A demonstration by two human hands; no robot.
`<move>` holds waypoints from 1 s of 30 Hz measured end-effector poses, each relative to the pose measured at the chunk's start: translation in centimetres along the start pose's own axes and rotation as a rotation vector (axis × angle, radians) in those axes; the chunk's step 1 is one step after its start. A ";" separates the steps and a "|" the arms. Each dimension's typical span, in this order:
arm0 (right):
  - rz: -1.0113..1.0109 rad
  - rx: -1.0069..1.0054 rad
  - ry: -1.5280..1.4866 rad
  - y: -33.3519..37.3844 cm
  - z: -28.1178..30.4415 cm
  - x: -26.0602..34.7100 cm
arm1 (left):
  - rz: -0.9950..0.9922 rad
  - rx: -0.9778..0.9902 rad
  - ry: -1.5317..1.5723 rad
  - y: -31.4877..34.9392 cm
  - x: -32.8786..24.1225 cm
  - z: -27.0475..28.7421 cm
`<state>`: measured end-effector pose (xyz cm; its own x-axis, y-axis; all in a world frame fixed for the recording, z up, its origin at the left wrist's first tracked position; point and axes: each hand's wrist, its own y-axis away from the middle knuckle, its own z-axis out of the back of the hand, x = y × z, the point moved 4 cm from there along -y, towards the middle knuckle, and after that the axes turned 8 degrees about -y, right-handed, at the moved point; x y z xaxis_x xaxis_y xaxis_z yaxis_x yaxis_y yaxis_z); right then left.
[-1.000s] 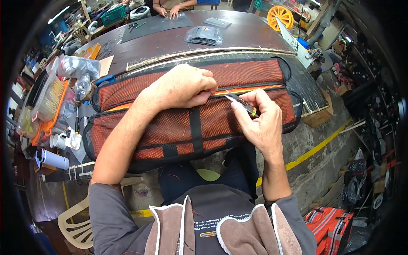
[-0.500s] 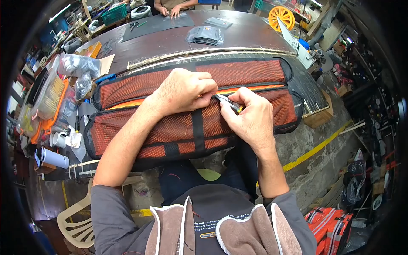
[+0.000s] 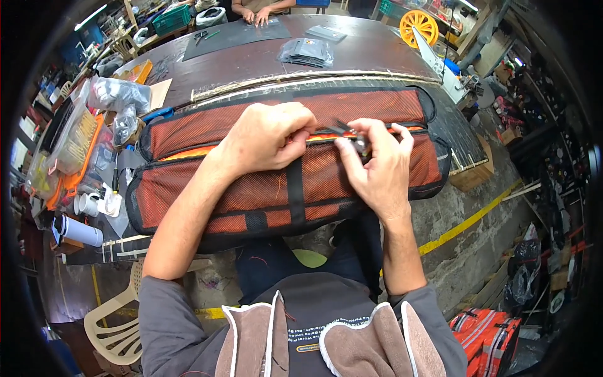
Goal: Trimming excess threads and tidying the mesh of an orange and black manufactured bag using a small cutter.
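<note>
A long orange mesh bag [image 3: 245, 195] with black trim lies across the table in front of me. A bright orange strip [image 3: 188, 152] runs along the gap between its two mesh sides. My left hand [image 3: 274, 135] is closed in a pinch over the middle of this gap; whatever its fingertips hold is hidden. Just to its right, my right hand [image 3: 380, 166] grips a small pair of thread snips [image 3: 342, 127], blurred by motion, with dark blades pointing up and left above the strip. The two hands are a short way apart.
Flat grey packets [image 3: 306, 52] lie in a stack on the table beyond the bag. At the far side another person's hands [image 3: 256, 16] work on a dark mat [image 3: 235, 41]. Plastic boxes [image 3: 78, 141], mugs [image 3: 88, 204] and a white tumbler [image 3: 78, 231] crowd the left.
My right hand has moved slightly right, away from the left hand, and turned the snips so that their blades point upward. The left hand stays pinched, with its fingers shifted slightly left.
</note>
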<state>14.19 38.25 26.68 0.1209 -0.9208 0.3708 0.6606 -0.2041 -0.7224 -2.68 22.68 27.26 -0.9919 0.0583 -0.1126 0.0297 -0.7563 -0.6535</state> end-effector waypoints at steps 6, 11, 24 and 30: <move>0.042 -0.117 -0.041 1.7 -0.9 -3.3 | 0.048 -0.019 -0.099 2.3 -0.3 2.0; 0.064 -0.196 -0.019 2.3 -1.1 -3.9 | -0.166 0.018 -0.538 3.6 -2.7 -2.0; 0.022 -0.217 -0.087 3.4 -1.7 -4.6 | 0.538 -0.178 -0.471 6.3 -5.7 -2.4; 0.072 -0.181 -0.056 3.0 -1.1 -4.2 | 0.559 -0.213 -0.333 5.7 -5.9 -3.4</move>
<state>14.87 41.16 22.30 0.2070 -0.9164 0.3426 0.5052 -0.1997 -0.8396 3.73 20.23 21.62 -0.8048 -0.5325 -0.2621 0.5380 -0.4680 -0.7011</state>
